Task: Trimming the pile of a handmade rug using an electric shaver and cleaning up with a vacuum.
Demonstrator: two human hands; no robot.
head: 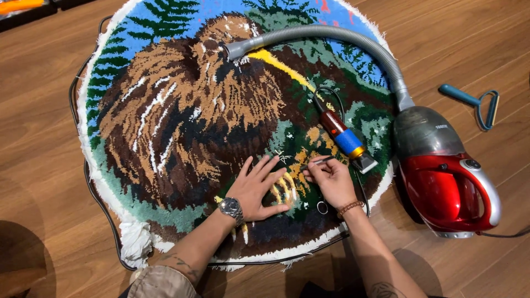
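On one round tufted rug (182, 110) with a brown animal design: left hand (255, 189) spread flat, right hand (329, 180) pinching one thin dark tool (319, 161). Nearby, one red-and-blue electric trimmer (343, 137), one red handheld vacuum (446, 182), one teal-handled tool (475, 102).

It looks like a home craft space: a tufted rug (182, 127) lies on wooden floor (44, 182) beside a red vacuum cleaner (444, 176).
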